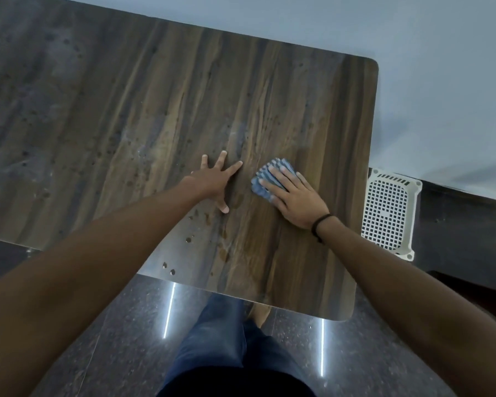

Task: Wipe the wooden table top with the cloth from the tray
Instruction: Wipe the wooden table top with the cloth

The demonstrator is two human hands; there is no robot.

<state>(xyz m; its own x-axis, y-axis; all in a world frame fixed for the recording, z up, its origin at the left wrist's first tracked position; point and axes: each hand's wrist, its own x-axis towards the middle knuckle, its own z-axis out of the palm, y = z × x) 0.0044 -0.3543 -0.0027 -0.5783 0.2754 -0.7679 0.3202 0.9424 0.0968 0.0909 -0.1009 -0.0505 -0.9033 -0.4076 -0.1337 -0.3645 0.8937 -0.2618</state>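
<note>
Dark polished floor [355,353] and a pale wall [441,53] framed the wooden table top [184,110], its grain dotted with water droplets [188,239] just behind our left thumb. Our left hand [215,181] lay flat on the wood, fingers released and fanned wide, gripping nothing. Just beside its index fingertip, our right hand [295,196] pressed the blue striped cloth [265,179] against the surface, fingers extended over the fabric rather than clenched, the cloth's folded edge showing past the fingertips. A black band [319,224] circled that wrist. Beyond the table's edge, well apart from our right fingers, stood the white perforated tray [387,213]. Our jeans [221,339] showed below.
</note>
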